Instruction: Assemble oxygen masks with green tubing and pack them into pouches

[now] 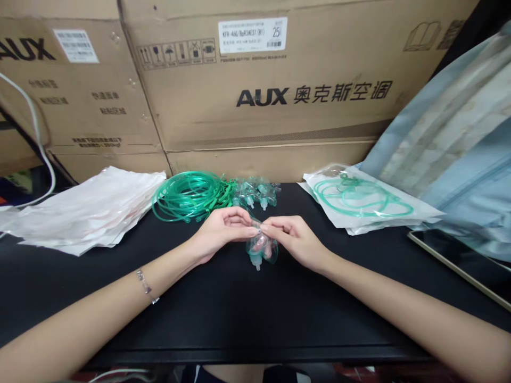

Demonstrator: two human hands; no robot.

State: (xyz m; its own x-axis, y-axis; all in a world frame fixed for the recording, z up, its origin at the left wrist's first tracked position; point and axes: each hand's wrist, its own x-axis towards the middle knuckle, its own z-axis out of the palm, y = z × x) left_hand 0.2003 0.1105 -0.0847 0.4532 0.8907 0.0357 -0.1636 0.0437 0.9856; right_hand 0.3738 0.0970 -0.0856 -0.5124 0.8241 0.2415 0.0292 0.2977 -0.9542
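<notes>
Both hands meet over the middle of the black table, pinching one clear green-tinted oxygen mask (257,246). My left hand (223,230) grips its upper edge from the left, thumb and fingers closed. My right hand (297,238) pinches the same edge from the right, so the two thumb tips nearly touch. The mask hangs with its pale connector (256,262) pointing down toward me. Behind my left hand lies a coil of green tubing (183,194) with green straps (221,194). Several more clear masks (257,191) sit in a cluster just beyond my hands.
White flat packets (91,207) are stacked at the left. At the right, a bagged green tube set (359,197) lies on more packets, near a dark tablet-like device (467,260). Large cardboard boxes (259,117) stand along the back, with light blue fabric (451,122) on the right.
</notes>
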